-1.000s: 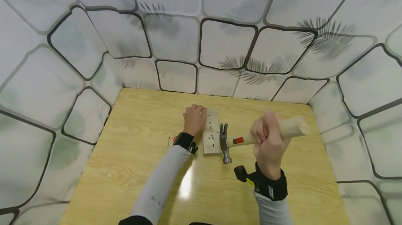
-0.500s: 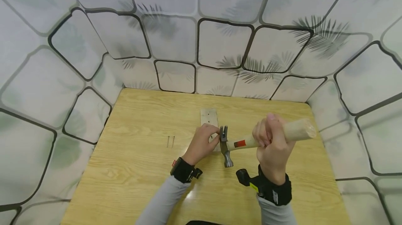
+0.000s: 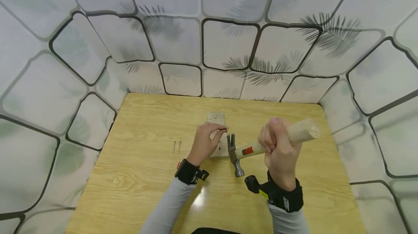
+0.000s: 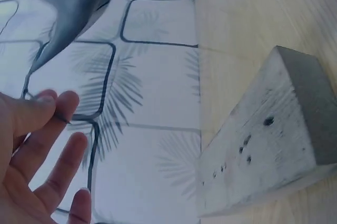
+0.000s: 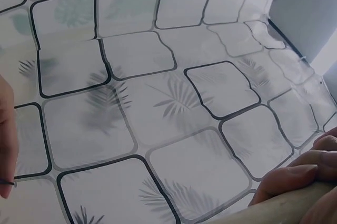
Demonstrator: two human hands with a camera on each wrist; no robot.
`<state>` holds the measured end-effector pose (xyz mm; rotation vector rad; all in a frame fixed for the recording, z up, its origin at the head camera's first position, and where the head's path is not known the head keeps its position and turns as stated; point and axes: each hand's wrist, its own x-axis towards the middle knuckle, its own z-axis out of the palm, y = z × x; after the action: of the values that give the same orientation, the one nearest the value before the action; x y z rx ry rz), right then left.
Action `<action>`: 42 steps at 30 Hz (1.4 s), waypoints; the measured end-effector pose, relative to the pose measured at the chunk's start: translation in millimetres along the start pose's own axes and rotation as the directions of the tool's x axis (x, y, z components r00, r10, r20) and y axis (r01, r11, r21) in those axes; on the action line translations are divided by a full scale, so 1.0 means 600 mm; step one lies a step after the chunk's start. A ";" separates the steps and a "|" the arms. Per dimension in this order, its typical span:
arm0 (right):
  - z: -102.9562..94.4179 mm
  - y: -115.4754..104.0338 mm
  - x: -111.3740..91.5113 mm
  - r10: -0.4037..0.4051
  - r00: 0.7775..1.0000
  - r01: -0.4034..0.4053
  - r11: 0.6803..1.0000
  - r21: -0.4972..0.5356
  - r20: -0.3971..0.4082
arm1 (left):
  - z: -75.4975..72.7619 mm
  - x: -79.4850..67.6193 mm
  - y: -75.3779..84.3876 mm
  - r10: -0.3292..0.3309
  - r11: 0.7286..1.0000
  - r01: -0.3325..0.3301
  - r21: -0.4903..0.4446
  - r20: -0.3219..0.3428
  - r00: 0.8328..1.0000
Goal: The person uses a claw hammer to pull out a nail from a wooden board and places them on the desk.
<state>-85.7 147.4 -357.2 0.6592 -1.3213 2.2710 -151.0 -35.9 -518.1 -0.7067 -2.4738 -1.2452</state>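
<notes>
My right hand (image 3: 281, 150) grips the wooden handle of a claw hammer (image 3: 247, 151). It holds the hammer above the table, its metal head close to the right side of a wooden block (image 3: 216, 117). Thumb and index finger of my left hand (image 3: 205, 141) pinch a thin dark nail (image 4: 63, 118), while the other fingers spread loosely. This hand hovers over the block, hiding its middle. Several dark holes mark the block's face in the left wrist view. The hammer's claw (image 4: 79, 13) looms above the left hand there, apart from it.
Two loose nails (image 3: 176, 147) lie on the wooden table (image 3: 137, 176) left of the block. A patterned cloth wall (image 3: 183, 41) surrounds the table at the back and sides.
My left hand has come from the block's far end to the hammer's claw, then drawn back slightly left with the nail pinched. The right hand and hammer have shifted only a little.
</notes>
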 end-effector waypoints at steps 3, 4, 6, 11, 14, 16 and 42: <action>0.002 0.003 0.001 0.017 1.000 -0.017 1.000 -0.006 0.008 | -0.013 0.000 -0.011 -0.091 0.994 0.088 -0.065 -0.047 0.995; 0.002 0.004 0.002 0.022 1.000 -0.022 1.000 -0.006 0.008 | -0.018 -0.002 -0.017 -0.131 0.989 0.127 -0.076 -0.051 0.990; 0.003 0.006 0.003 0.027 1.000 -0.027 1.000 -0.013 0.009 | -0.026 -0.011 -0.030 -0.212 0.975 0.207 -0.078 -0.053 0.976; 0.006 0.011 0.006 0.029 0.999 -0.029 0.999 -0.030 0.014 | -0.043 -0.052 -0.081 -0.392 0.919 0.393 0.031 -0.042 0.919; 0.007 0.014 0.007 0.028 0.999 -0.028 0.999 -0.028 0.017 | -0.054 -0.082 -0.111 -0.497 0.860 0.497 0.113 -0.031 0.867; 0.006 0.017 0.007 0.031 0.999 -0.031 0.999 -0.026 0.015 | -0.061 -0.098 -0.126 -0.563 0.814 0.558 0.161 -0.016 0.826; -0.004 0.031 -0.004 0.092 0.995 -0.094 0.993 -0.074 -0.032 | -0.038 -0.105 -0.157 -0.662 0.646 0.620 0.445 -0.078 0.745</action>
<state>-95.0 141.0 -372.5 0.5479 -1.4439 2.2822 -148.6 -121.0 -596.5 0.2964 -3.0556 -0.7398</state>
